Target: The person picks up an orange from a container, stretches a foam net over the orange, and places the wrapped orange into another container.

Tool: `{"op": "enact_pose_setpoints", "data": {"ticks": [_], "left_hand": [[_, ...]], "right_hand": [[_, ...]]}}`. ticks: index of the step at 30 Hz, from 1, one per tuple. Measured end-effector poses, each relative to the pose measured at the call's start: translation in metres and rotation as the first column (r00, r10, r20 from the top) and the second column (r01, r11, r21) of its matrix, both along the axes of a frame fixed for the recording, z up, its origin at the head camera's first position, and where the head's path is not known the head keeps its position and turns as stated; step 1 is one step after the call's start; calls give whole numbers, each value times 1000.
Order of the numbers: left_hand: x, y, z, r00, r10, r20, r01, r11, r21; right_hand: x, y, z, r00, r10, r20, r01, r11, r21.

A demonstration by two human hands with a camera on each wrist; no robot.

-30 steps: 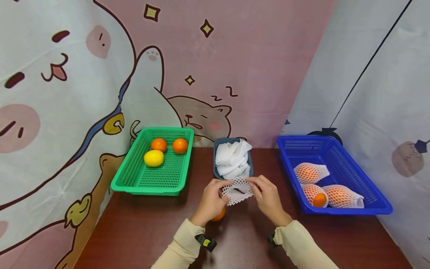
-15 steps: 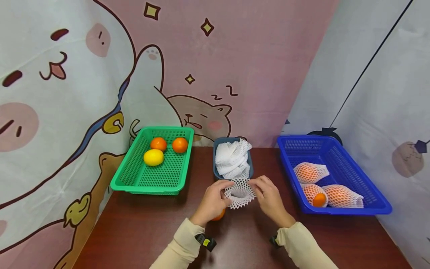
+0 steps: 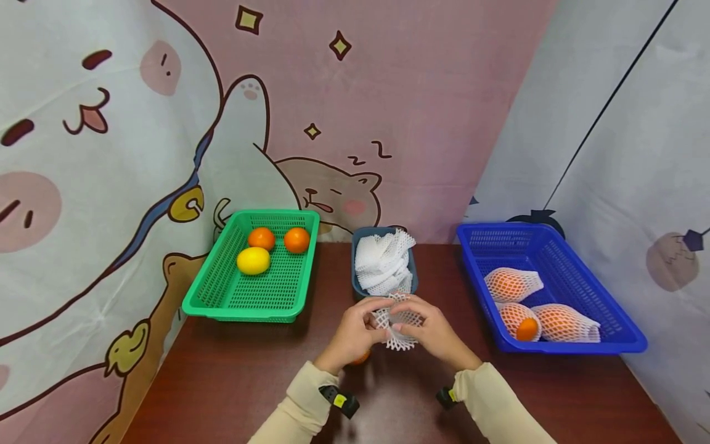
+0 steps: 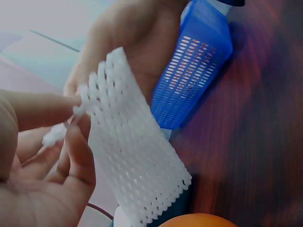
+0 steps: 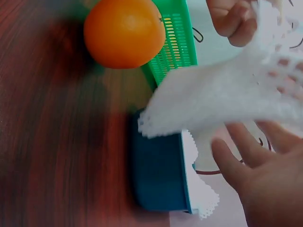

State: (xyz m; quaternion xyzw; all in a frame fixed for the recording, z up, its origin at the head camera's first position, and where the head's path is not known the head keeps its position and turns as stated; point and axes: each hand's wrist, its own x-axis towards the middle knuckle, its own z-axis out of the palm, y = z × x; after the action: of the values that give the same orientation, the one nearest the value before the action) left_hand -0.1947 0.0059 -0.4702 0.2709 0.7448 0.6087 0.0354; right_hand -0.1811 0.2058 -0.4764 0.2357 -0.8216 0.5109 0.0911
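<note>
A white foam net sleeve [image 3: 400, 341] is held between both hands above the table, its mouth spread. My left hand [image 3: 350, 334] pinches its left edge between thumb and fingers, clearest in the left wrist view. On the other side my right hand [image 3: 440, 336] grips the sleeve, thumb at the mouth and fingers along the outside; the mesh partly hides its grip. An orange [image 5: 124, 33] rests on the table below my left hand, mostly covered by it in the head view. Just beyond the hands stands a small dark blue box [image 3: 413, 280] with more white foam nets [image 3: 379, 262].
At the left, a green basket [image 3: 277, 313] holds two oranges [image 3: 296, 240] and a yellow lemon-like fruit [image 3: 253, 261]. To the right, a blue basket [image 3: 577, 347] contains several net-wrapped oranges [image 3: 563, 322]. A patterned cloth hangs behind the table [image 3: 249, 382].
The sleeve's mouth has turned and opened toward me. My right hand has moved left, closer to my left hand, with its thumb now at the mouth. The left hand stays nearly in place.
</note>
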Motion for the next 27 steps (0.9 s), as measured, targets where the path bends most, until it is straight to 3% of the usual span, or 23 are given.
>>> {"op": "enact_pose_setpoints", "data": {"ticks": [5, 10, 14, 17, 22, 27], "left_hand": [[-3, -10, 3, 988, -114, 108, 98, 985, 141], [-7, -18, 1, 955, -228, 191, 178, 953, 247], [-8, -22, -6, 935, -276, 224, 204, 933, 298], [-10, -25, -11, 938, -264, 226, 196, 939, 282], [-10, -26, -14, 957, -212, 195, 175, 966, 191], [-1, -23, 6, 971, -189, 145, 175, 979, 100]], "right_hand": [[8, 6, 10, 988, 113, 109, -111, 994, -18], [5, 17, -4, 966, 202, 161, -190, 978, -87], [4, 24, -10, 957, 235, 172, -210, 966, -153], [4, 27, -10, 956, 235, 175, -205, 963, -175], [4, 28, -12, 954, 238, 181, -210, 964, -163], [5, 24, -14, 979, 165, 118, -165, 986, -5]]}}
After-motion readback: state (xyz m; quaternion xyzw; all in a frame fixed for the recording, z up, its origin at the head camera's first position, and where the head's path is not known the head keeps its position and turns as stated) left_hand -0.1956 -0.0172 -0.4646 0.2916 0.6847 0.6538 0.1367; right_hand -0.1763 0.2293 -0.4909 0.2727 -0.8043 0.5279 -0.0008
